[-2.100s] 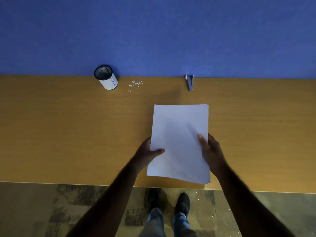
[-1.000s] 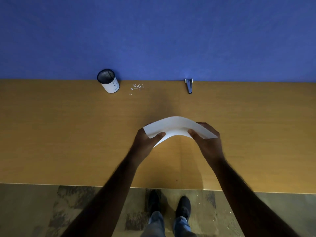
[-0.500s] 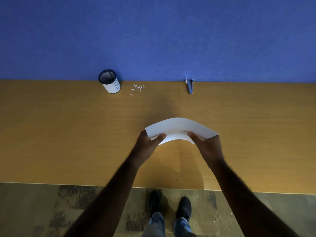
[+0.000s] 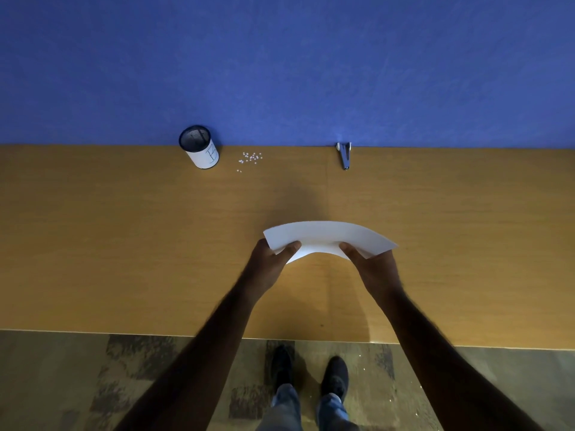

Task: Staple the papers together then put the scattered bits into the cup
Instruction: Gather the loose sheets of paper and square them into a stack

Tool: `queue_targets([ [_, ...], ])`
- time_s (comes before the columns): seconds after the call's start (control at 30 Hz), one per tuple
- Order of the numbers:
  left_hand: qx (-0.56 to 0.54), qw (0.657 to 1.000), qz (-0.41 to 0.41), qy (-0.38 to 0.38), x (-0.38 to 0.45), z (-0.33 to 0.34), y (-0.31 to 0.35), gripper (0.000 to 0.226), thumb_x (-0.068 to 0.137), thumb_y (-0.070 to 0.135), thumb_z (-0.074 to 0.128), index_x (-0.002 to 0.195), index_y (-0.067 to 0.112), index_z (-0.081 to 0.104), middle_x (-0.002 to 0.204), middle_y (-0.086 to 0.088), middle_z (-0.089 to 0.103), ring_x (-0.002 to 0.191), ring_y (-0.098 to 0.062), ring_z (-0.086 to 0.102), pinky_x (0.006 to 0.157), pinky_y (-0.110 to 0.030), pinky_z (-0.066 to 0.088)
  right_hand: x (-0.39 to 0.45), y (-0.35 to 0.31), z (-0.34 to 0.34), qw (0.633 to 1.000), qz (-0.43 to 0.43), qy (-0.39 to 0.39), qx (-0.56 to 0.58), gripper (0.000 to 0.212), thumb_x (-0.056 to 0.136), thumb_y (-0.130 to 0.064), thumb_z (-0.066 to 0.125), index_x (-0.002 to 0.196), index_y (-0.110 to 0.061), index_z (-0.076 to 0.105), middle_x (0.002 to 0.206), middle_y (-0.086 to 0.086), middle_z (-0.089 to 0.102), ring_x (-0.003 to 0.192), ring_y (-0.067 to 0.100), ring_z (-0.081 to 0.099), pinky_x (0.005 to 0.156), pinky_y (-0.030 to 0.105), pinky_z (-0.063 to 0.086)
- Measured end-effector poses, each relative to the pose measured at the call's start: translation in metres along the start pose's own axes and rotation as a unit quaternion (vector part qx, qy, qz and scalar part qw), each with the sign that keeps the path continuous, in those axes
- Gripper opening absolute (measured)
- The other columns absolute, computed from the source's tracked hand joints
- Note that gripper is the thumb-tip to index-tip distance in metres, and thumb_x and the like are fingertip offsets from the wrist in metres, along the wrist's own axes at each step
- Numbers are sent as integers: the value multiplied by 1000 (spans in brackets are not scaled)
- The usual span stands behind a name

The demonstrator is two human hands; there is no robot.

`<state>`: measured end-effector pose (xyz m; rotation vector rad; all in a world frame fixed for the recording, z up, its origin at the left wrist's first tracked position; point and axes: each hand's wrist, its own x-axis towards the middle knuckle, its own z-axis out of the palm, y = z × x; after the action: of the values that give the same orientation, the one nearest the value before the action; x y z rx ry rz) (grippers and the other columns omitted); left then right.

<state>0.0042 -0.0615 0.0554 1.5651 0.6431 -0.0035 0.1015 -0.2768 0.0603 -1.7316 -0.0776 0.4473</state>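
A stack of white papers (image 4: 326,236) is lifted off the wooden desk (image 4: 124,244) and stands on edge, bowed into an arch. My left hand (image 4: 269,265) grips its left end and my right hand (image 4: 378,270) grips its right end, thumbs on the near side. A white cup (image 4: 202,149) with a black mesh inside stands at the back of the desk by the wall. A cluster of small white bits (image 4: 249,157) lies just right of the cup. A small blue-grey stapler (image 4: 344,155) rests against the wall further right.
A blue wall (image 4: 280,73) closes off the desk's far edge. The desk's near edge runs across the lower view, with patterned carpet (image 4: 124,384) and my shoes below it.
The papers lay flat under both hands two seconds ago; they have since been raised upright and bowed. Over the last second the hands and papers have barely shifted.
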Motion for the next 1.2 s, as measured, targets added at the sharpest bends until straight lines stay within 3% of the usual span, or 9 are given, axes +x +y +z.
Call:
queue_targets([
  [0.17, 9, 1000, -9, -20, 0, -1, -1, 21, 103, 28, 74, 121, 39, 70, 122, 14, 79, 113, 3, 72, 98, -20, 56, 3, 8, -3, 1000, -3, 2, -19, 42, 88, -18, 80, 127, -22, 64, 112, -10, 73, 100, 1, 70, 77, 15, 57],
  [0.23, 9, 999, -15, -31, -1, 0, -4, 22, 103, 28, 74, 120, 41, 69, 122, 14, 78, 113, 4, 72, 99, -20, 56, 2, 11, -4, 1000, -1, 2, -26, 38, 89, -17, 80, 124, -22, 66, 110, -8, 74, 99, 3, 71, 75, 13, 56],
  [0.37, 25, 1000, -10, -14, 3, -3, -6, 29, 101, 33, 77, 129, 26, 74, 121, 11, 80, 115, -6, 74, 106, -36, 58, 1, 5, -5, 999, 8, 1, -35, 27, 89, -19, 79, 109, -32, 67, 103, -12, 75, 91, -3, 71, 70, 10, 54],
  [0.5, -3, 1000, 5, -21, 5, -8, -9, 31, 99, 27, 80, 130, 24, 76, 123, 12, 81, 118, -7, 75, 105, -31, 57, 4, 8, -7, 998, 26, -10, -59, 27, 87, -27, 83, 110, -16, 74, 99, -7, 79, 84, 5, 75, 63, 14, 54],
  [0.57, -19, 999, 15, -23, 8, -11, -12, 37, 98, 24, 82, 133, 24, 74, 128, 11, 80, 122, -9, 73, 108, -31, 56, 6, 9, -7, 997, 28, -23, -68, 29, 86, -29, 83, 110, -16, 74, 98, -8, 79, 81, 4, 75, 62, 16, 54],
  [0.7, -20, 1000, 2, -7, 21, -17, -24, 42, 95, 23, 84, 136, 20, 73, 128, 8, 80, 121, -13, 75, 110, -39, 57, 14, 12, -2, 994, 27, -55, -94, 34, 88, -35, 80, 118, -21, 71, 105, -7, 78, 90, 10, 76, 74, 31, 63],
  [0.83, -9, 999, -25, 32, 44, -22, -37, 38, 93, 23, 87, 129, 18, 76, 122, 6, 81, 116, -14, 76, 110, -42, 58, 33, 27, -2, 992, 73, -63, -86, 33, 91, -29, 78, 119, -19, 67, 102, -5, 80, 88, 15, 78, 80, 44, 64],
  [1.07, 27, 996, -66, 56, 80, -28, -53, 42, 95, 24, 84, 134, 15, 72, 123, 2, 78, 112, -16, 74, 99, -34, 58, 58, 54, 0, 982, 142, -87, -87, 38, 90, -27, 76, 125, -16, 66, 110, 0, 78, 97, 20, 76, 90, 49, 62],
  [1.2, 45, 996, -63, 52, 98, -30, -59, 38, 97, 23, 82, 133, 16, 71, 117, 7, 77, 105, -5, 72, 97, -30, 57, 72, 66, 2, 976, 159, -99, -115, 47, 86, -33, 77, 128, -14, 65, 115, 0, 75, 100, 20, 74, 91, 50, 61],
])
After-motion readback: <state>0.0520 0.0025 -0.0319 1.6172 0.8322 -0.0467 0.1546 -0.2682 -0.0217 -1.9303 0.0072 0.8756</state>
